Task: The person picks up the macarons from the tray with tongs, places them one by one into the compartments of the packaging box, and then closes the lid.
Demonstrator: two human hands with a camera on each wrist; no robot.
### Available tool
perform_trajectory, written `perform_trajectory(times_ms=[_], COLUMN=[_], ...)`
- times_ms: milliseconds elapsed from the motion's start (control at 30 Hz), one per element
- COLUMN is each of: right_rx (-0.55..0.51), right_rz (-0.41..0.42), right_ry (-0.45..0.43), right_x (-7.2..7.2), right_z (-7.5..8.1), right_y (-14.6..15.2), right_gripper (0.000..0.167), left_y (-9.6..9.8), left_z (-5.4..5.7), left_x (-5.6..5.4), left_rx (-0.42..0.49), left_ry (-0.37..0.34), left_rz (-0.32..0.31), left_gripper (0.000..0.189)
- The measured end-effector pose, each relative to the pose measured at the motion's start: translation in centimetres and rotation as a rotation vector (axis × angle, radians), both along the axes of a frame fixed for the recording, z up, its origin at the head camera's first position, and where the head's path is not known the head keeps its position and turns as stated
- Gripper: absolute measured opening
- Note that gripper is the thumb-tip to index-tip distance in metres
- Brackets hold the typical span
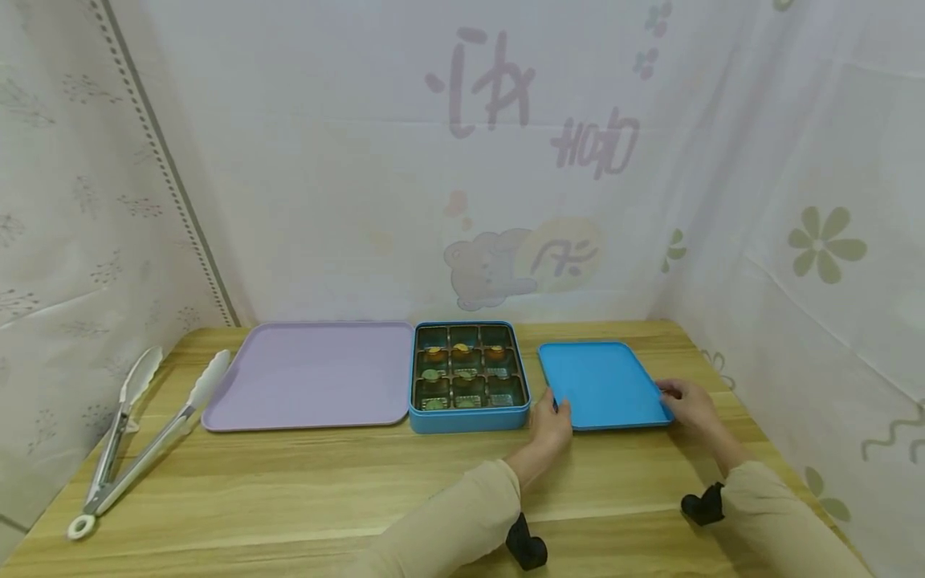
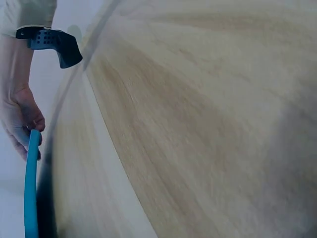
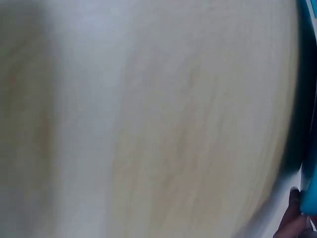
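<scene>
A shallow square blue lid (image 1: pixel 605 385) lies low over the right part of the table. My left hand (image 1: pixel 551 425) grips its near left edge, thumb and fingers at the rim. On the opposite side my right hand (image 1: pixel 690 404) pinches the right edge. In the left wrist view the right hand (image 2: pixel 22 121) holds the thin blue rim (image 2: pixel 31 183), with a dark shadow under it. The right wrist view catches the left fingers (image 3: pixel 293 218) at a lid corner. Just left of the lid stands a matching blue box (image 1: pixel 470 420) with a divided insert.
Small round orange and green pieces (image 1: pixel 462 350) sit in several of the box's compartments. A lilac tray (image 1: pixel 318 377) lies left of the box. Spread metal tongs (image 1: pixel 119 449) with pale tips rest at the table's left side. Patterned curtains (image 1: pixel 347 177) surround the wooden table (image 1: pixel 289 506).
</scene>
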State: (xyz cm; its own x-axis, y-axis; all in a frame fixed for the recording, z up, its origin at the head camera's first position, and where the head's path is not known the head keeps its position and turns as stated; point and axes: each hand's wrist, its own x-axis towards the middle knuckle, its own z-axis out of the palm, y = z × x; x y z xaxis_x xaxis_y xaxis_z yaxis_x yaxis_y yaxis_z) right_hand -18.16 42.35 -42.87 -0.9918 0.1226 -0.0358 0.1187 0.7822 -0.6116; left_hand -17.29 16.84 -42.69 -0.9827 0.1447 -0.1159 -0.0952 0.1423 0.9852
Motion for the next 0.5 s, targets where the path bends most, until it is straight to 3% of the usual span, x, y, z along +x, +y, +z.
perform_trajectory(times_ms=[200, 367, 500], right_rx=[-0.054, -0.088, -0.124], right_rz=[0.028, 0.040, 0.044], right_ry=[0.034, 0.077, 0.118], right_x=[2.1, 3.9, 4.8], right_z=[0.7, 1.4, 1.9], right_y=[1.3, 2.4, 2.7], right_gripper=[0.036, 0.039, 0.040], left_y=[0.4, 0.7, 0.7], left_z=[0.4, 0.8, 1.1], left_x=[0.8, 1.3, 1.7], left_rx=[0.075, 0.177, 0.244], left_ry=[-0.042, -0.111, -0.123], left_rz=[0.002, 0.045, 0.056], left_gripper=[0.036, 0.044, 0.042])
